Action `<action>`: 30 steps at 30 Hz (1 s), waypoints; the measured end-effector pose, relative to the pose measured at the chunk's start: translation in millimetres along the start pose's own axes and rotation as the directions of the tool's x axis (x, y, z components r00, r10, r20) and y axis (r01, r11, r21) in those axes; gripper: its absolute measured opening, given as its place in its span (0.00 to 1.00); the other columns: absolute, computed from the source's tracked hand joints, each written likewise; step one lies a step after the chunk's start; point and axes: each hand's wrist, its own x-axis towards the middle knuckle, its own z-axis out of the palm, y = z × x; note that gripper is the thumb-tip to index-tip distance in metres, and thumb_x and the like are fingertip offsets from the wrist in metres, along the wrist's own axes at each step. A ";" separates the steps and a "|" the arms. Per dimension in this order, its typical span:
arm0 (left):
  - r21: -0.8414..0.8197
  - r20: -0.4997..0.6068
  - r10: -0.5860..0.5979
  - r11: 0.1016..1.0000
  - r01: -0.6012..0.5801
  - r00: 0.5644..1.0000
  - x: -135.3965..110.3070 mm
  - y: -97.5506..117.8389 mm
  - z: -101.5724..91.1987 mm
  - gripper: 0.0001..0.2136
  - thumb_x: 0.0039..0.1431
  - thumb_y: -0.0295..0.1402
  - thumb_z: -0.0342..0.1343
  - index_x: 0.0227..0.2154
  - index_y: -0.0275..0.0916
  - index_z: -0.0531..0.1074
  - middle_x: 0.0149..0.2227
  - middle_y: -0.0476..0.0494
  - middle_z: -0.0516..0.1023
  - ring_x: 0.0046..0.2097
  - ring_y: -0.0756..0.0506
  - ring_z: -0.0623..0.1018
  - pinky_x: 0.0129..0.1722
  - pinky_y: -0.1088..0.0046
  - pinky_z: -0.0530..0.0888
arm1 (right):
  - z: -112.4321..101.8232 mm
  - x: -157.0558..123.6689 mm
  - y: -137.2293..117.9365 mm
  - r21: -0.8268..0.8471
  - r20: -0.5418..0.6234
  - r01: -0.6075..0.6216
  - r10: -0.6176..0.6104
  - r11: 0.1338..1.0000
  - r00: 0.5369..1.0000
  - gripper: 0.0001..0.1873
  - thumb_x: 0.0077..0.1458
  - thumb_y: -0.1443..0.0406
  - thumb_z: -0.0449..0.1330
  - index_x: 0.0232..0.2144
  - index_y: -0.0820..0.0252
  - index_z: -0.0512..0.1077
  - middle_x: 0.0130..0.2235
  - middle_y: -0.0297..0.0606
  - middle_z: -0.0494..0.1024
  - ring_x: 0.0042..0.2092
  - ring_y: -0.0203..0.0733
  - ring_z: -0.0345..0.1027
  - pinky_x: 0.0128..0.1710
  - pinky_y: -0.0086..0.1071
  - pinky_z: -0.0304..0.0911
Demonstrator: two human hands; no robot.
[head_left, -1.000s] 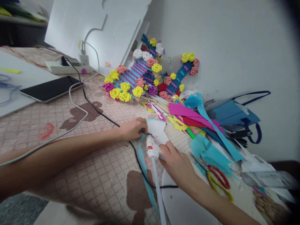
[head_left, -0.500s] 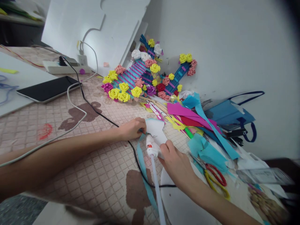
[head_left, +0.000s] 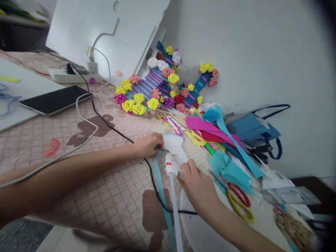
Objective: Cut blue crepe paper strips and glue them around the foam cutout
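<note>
My left hand is closed on the left edge of a white foam shape that has a light-blue paper strip along its rim. My right hand grips a white glue gun whose tip points at the foam shape. A long white glue stick juts from the gun's back towards me. The gun's black cord runs under my arms.
A craft of blue sticks and paper roses leans on the wall. Coloured paper scraps, red-and-yellow scissors, a blue bag, a tablet, a power strip and a white disc lie about.
Both hands stay on the foam shape and glue gun; the view has shifted slightly, and the gun has barely moved.
</note>
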 end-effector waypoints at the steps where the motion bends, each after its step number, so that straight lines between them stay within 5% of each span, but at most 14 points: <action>1: 0.001 -0.001 0.002 1.000 -0.002 1.000 0.1 -0.5 0.4 0.11 0.44 0.15 0.53 0.27 0.34 0.75 0.34 0.43 0.73 0.39 0.48 0.73 0.41 0.75 0.69 | -1.5 -1.1 0.2 -0.003 0.005 0.000 0.000 1.000 1.000 0.10 0.54 0.66 0.61 0.30 0.58 0.60 0.33 0.35 0.68 0.29 0.38 0.70 0.19 0.31 0.40; 13: 0.005 -0.015 0.002 1.000 -0.002 1.000 -0.4 -1.4 1.7 0.11 0.43 0.15 0.54 0.27 0.35 0.75 0.33 0.44 0.73 0.39 0.47 0.73 0.40 0.75 0.69 | -9.2 -12.3 5.1 0.014 0.033 0.021 -0.022 1.000 0.999 0.09 0.54 0.66 0.61 0.32 0.57 0.61 0.34 0.35 0.69 0.29 0.39 0.70 0.20 0.31 0.44; 24: -0.002 -0.015 0.018 1.000 -0.018 1.000 -0.6 -1.0 0.3 0.10 0.43 0.15 0.54 0.27 0.35 0.74 0.33 0.44 0.73 0.38 0.48 0.73 0.40 0.75 0.69 | -9.5 12.5 0.1 -0.006 0.078 0.050 -0.050 0.999 0.996 0.06 0.58 0.63 0.57 0.33 0.59 0.63 0.34 0.36 0.69 0.30 0.39 0.71 0.20 0.33 0.39; 30: 0.008 0.002 0.016 1.000 -0.016 1.000 0.0 -0.8 0.4 0.11 0.43 0.15 0.53 0.27 0.35 0.74 0.33 0.44 0.73 0.38 0.47 0.73 0.41 0.75 0.69 | -20.0 10.4 2.0 0.029 0.130 0.032 -0.035 0.999 0.991 0.06 0.59 0.62 0.56 0.33 0.58 0.63 0.34 0.36 0.70 0.31 0.42 0.72 0.21 0.33 0.45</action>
